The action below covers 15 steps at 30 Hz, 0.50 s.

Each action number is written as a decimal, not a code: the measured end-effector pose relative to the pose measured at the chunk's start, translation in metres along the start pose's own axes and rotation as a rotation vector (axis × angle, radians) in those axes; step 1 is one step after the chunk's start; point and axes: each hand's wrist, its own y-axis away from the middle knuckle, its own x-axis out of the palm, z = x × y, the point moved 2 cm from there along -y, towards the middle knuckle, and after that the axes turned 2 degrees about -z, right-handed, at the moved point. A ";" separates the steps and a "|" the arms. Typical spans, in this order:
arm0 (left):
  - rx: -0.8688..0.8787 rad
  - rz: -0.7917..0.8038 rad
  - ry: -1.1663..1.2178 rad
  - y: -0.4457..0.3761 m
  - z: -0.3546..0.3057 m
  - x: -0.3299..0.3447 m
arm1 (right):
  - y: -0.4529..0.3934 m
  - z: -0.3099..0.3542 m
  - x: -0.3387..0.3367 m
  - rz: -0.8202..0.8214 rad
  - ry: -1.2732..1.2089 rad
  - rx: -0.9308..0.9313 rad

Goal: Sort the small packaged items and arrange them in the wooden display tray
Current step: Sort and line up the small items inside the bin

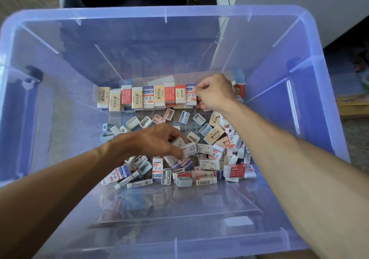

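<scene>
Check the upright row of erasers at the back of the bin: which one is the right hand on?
The blue-and-white boxed eraser at the row's right end. The right hand pinches its top edge; the other erasers in the row stand untouched.

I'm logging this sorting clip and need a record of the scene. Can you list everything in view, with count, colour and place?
Storage bin: one, translucent blue-violet, fills the view.
Row of erasers: about nine packs on end, cream, red and blue-white, along the bin's far side.
Loose pile: many packs, too jumbled to count, white, blue, red and cream, near and right part of the bin floor.
Pencil sharpeners: several, pale blue, pink and white, scattered between row and pile.
Left hand: one, grip on a white pack in the pile.
Right hand: one, pinching the blue-white pack at the row's right end.
</scene>
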 end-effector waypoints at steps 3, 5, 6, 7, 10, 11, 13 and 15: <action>-0.023 -0.050 0.058 0.010 0.001 -0.010 | -0.003 0.003 0.002 -0.053 0.158 -0.105; -0.024 -0.079 0.117 0.018 0.001 -0.014 | -0.005 0.002 -0.001 -0.028 0.177 -0.081; -0.022 -0.088 0.160 0.022 0.001 -0.015 | -0.006 0.003 -0.003 -0.027 0.218 -0.057; -0.021 -0.091 0.202 0.026 0.001 -0.016 | -0.006 0.003 -0.006 -0.048 0.268 -0.037; -0.017 -0.085 0.312 0.041 0.001 -0.017 | 0.003 0.011 -0.020 -0.134 0.372 -0.022; -0.016 -0.083 0.363 0.046 0.001 -0.016 | 0.010 0.016 -0.026 -0.105 0.379 -0.046; 0.001 -0.081 0.483 0.057 -0.001 -0.015 | 0.033 0.025 -0.035 0.092 0.287 -0.102; 0.033 -0.086 0.612 0.067 -0.004 -0.015 | 0.065 0.031 -0.036 0.416 0.029 -0.032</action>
